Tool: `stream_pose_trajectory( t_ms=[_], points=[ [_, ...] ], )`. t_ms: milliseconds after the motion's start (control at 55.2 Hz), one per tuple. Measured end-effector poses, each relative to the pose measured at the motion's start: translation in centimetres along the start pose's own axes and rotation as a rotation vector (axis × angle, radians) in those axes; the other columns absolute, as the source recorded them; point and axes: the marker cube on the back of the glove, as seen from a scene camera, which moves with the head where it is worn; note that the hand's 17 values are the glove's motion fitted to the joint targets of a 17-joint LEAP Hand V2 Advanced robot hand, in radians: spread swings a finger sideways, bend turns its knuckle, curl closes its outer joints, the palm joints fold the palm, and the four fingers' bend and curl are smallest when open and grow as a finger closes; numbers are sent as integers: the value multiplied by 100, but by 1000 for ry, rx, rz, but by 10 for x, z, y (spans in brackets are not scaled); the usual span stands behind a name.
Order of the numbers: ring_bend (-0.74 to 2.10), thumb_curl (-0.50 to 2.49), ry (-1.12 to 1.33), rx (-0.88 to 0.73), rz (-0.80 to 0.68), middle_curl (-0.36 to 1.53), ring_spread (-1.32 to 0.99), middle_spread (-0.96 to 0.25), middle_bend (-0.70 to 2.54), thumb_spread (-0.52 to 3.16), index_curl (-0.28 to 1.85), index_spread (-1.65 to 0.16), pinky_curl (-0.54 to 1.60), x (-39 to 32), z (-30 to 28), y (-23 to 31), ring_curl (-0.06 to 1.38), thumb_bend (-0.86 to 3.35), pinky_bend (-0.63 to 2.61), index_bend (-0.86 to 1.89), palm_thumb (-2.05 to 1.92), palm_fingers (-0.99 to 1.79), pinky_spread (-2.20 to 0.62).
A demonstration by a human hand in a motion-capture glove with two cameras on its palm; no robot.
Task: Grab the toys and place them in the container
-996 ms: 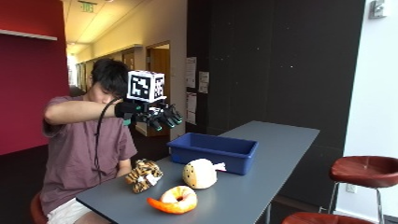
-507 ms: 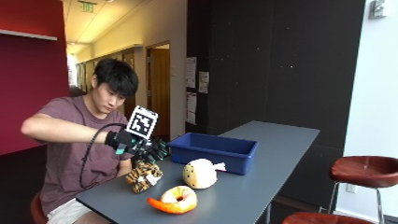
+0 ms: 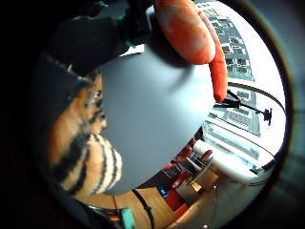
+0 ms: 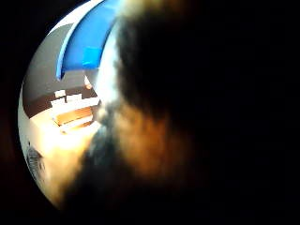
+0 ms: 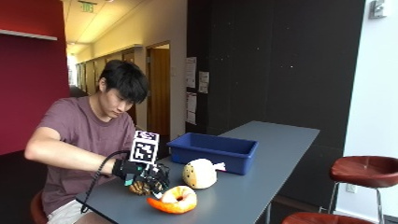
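Note:
In the outside view my gloved right hand (image 5: 143, 173) sits on top of the striped tiger toy (image 5: 138, 189) at the near end of the grey table (image 5: 261, 186), its fingers curled over it. The toy's orange and black stripes (image 3: 81, 152) show close beside the palm, and its fur (image 4: 154, 140) fills most of the thumb side view. An orange ring-shaped toy (image 5: 174, 199) lies just right of the hand, and it also shows on the table as the orange toy (image 3: 186, 33). A cream round toy (image 5: 199, 173) stands behind that. The blue container (image 5: 214, 150) sits further back.
The table's near edge runs just in front of the toys. Two red-brown stools (image 5: 367, 170) stand to the table's right. The blue bin's wall (image 4: 89, 42) shows past the tiger toy. Bare tabletop stretches beyond the container.
My hand has come down from chest height to the tiger toy and now covers it. The toys and the container have stayed put.

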Motion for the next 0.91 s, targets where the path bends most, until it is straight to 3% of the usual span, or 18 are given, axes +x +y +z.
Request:
stream_pose_trajectory(
  t_ms=[217,253,489,670,796,905],
  points=[
    [49,34,-77,256,9,33,-17,-18,34,116,24,-24,28,6,10,0,29,0,63,26,18,49,-1],
    [53,35,-96,301,10,39,-21,-21,53,117,26,-25,25,11,9,0,31,1,52,29,22,65,-4],
    [89,44,-30,482,64,53,-37,-31,79,109,35,-27,25,1,5,-17,44,2,42,40,36,104,-21],
    [113,52,-49,369,180,64,-38,-29,94,94,48,-27,38,5,-10,-35,57,-2,68,57,36,136,-32],
    [126,56,-125,128,245,70,-36,-26,106,88,57,-26,44,15,-23,-34,61,-2,81,72,35,135,-36],
    [134,60,-102,134,283,73,-34,-25,113,82,65,-25,47,13,-48,-27,63,-2,87,83,34,128,-37]
  ],
)
